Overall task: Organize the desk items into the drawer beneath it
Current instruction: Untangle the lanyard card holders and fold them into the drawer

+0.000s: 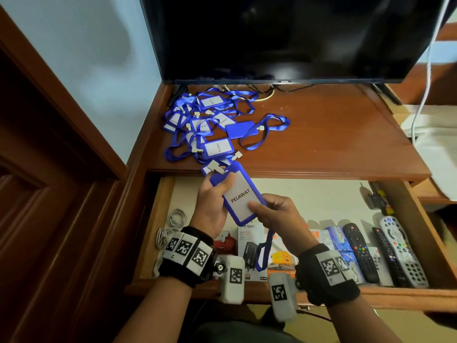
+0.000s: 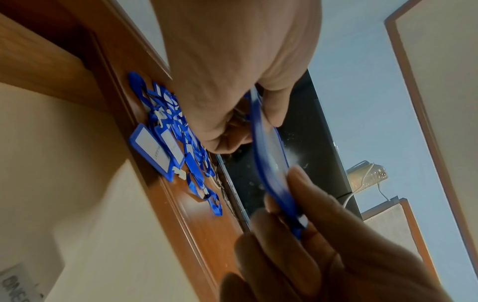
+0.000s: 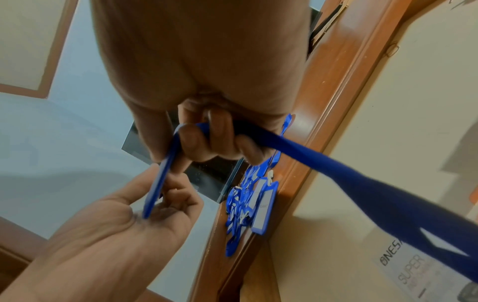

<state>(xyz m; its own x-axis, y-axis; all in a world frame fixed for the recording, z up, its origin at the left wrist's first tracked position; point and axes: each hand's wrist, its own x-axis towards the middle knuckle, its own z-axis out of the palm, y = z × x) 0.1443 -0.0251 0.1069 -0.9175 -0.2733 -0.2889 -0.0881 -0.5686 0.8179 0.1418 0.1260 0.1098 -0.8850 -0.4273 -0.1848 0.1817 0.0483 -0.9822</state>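
**Badge in both hands, strap dangling**

Here, above the open drawer: a blue badge holder marked PELAWAT, pinched at its upper end by the left hand and at its lower corner by the right hand. From the holder's lower end, a blue lanyard hanging down over the boxes at the drawer's front; in the right wrist view, the same strap running through the curled right fingers. Behind, on the desk, a tangled pile of badges waiting, near the left edge and under the dark screen.

Likely trouble, judged from the lie of things: the loose strap catching on the charger box or on the drawer's front rim when lowered, dragging the badge askew. Also possible: the metal clip just above the left thumb snagging a neighbouring strap, since the nearest badges lie right beside the held one at the desk edge, and pulling part of the pile over. Little bare floor left at the drawer's front, with remotes and boxes in a row; more room toward the back.

Hard to tell: whether that clip belongs to the held badge or to one beneath it. Hidden behind the wrists: part of the drawer's front row. Blurred in both wrist views: the badge face and most print.
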